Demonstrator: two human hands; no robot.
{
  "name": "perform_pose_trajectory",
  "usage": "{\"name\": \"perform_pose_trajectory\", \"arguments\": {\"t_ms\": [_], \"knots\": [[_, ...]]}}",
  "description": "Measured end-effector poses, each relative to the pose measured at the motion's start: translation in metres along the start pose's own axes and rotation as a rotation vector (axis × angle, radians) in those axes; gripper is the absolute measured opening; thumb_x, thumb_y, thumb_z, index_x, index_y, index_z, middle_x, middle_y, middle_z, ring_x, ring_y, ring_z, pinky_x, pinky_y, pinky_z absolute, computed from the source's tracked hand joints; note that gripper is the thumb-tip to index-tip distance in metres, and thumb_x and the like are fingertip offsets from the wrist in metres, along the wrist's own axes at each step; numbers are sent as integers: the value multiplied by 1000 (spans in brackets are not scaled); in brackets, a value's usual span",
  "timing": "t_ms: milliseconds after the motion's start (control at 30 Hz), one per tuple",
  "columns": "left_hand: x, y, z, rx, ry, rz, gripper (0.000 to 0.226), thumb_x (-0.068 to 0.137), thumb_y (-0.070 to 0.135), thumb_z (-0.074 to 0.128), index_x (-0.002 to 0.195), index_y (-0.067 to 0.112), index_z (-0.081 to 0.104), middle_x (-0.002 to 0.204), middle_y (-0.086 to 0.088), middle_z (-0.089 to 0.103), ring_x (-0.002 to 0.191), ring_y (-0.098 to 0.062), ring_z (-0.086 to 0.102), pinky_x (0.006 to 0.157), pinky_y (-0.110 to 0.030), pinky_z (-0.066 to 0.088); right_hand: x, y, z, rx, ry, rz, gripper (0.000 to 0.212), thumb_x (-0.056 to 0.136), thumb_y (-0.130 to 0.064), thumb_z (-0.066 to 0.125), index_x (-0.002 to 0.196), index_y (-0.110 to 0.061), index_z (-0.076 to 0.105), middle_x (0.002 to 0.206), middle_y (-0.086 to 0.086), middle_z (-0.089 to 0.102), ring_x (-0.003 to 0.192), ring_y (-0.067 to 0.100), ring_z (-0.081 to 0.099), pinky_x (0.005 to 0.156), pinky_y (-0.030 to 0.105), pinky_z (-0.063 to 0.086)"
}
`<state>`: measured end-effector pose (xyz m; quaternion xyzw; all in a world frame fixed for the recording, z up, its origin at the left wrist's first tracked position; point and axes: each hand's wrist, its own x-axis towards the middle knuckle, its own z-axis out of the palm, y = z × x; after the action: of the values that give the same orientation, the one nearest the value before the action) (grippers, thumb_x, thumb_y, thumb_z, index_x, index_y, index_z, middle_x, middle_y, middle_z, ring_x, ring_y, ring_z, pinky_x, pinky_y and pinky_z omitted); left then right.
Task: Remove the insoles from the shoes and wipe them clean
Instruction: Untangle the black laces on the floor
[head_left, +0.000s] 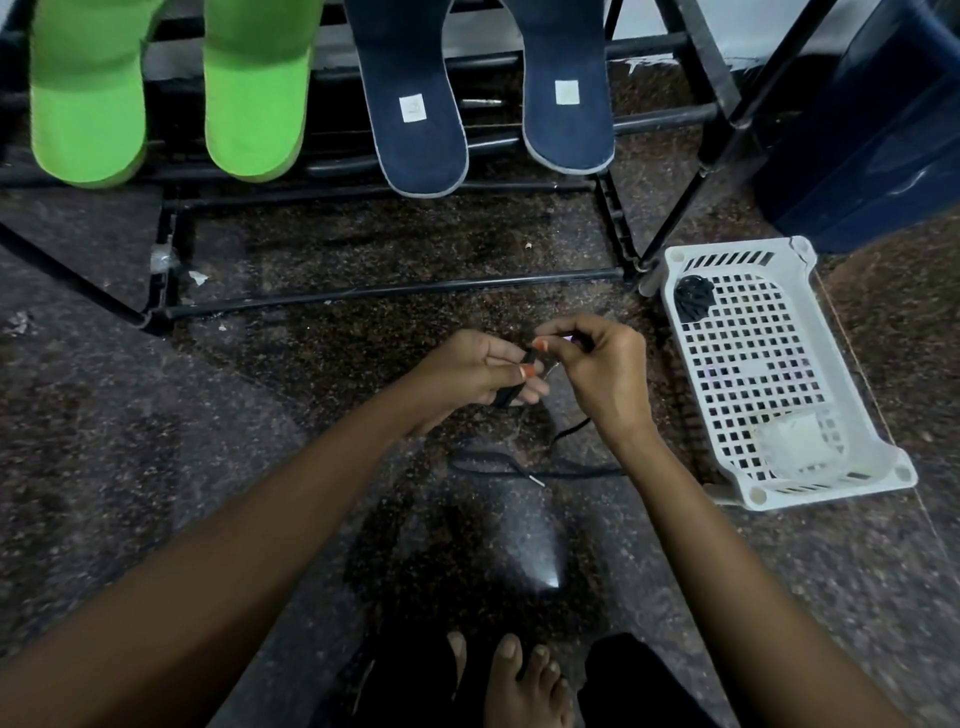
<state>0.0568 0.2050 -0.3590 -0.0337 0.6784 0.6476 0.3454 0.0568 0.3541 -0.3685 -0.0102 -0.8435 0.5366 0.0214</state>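
Two small white square labels are seen, one (412, 109) on the left navy insole (421, 135), one (567, 93) on the right navy insole (569, 130); whatever is printed on them is too small to be read. No other writing can be made out.

Both arms are stretched forward from the near edge, bare to the wrist, and the hands are brought together over the middle of the dark speckled floor (156, 415). The left hand (478, 371) is turned palm-in, its fingers curled around a folded stretch of black shoelace (519, 465). The right hand (597, 374) is held just beside it, knuckles up, thumb and forefinger pinched on the lace's upper end, the other fingers tucked under. The rest of the lace is trailed down behind the right wrist and laid in a loose line on the floor near the hands, its pale tip showing.

The insoles are already out: the pair of green insoles (88, 104) is propped at far left on the bars of the black shoe rack (395, 291), heels down, and the navy pair is leaned beside them to the right.

A white slotted basket (727, 258) is set to the right of the hands, with a black bundle (693, 301) in its far corner and a whitish object (800, 441) at its near end. A dark blue bin (872, 130) is stood at far right. Bare toes (524, 680) are seen at the near edge.
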Motion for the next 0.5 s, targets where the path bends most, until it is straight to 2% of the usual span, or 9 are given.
{"name": "perform_pose_trajectory", "arguments": {"t_ms": [167, 300, 367, 400, 433, 500], "knots": [[-1, 4, 0, -151, -82, 4, 16, 95, 3, 49, 97, 5, 64, 77, 0, 74, 72, -6, 69, 72, -21, 57, 2, 5, 0, 197, 68, 102, 19, 81, 5, 63, 83, -14, 67, 73, -13, 64, 63, -9, 58, 63, 7, 42], [-2, 7, 2, -386, -51, 30, 20, 95, -1, 44, 97, 3, 63, 78, -3, 74, 71, -7, 70, 71, -22, 58, -3, 14, 10, 326, 66, 206, 24, 85, 5, 57, 85, -16, 67, 75, -11, 66, 65, -6, 59, 70, 14, 47], [0, 8, 3, -502, -10, 38, 20, 95, -1, 43, 98, 1, 62, 79, -4, 74, 72, -7, 70, 71, -23, 58, -9, 15, 18, 337, 34, 223, 24, 86, 7, 53, 92, -10, 68, 72, -12, 64, 59, -9, 56, 66, 10, 44], [0, 9, 2, -553, 13, 41, 20, 96, -1, 42, 97, 1, 62, 80, -5, 74, 72, -8, 71, 71, -23, 58, -12, 15, 22, 321, 10, 219, 22, 87, 7, 51, 96, -5, 67, 64, -19, 61, 53, -10, 53, 60, 7, 40], [1, 9, 2, -592, 32, 46, 20, 96, -2, 42, 98, 0, 62, 81, -6, 74, 73, -8, 71, 71, -23, 58, -15, 15, 25, 295, -13, 211, 20, 88, 7, 50, 93, -2, 67, 52, -22, 55, 47, -10, 48, 54, 6, 36], [3, 8, 1, -638, 64, 61, 20, 96, -4, 41, 99, -2, 61, 85, -7, 75, 76, -10, 71, 74, -23, 58, -20, 17, 29, 235, -40, 188, 25, 88, 7, 50, 71, -7, 64, 43, -21, 50, 44, -8, 44, 50, 7, 32]]}}
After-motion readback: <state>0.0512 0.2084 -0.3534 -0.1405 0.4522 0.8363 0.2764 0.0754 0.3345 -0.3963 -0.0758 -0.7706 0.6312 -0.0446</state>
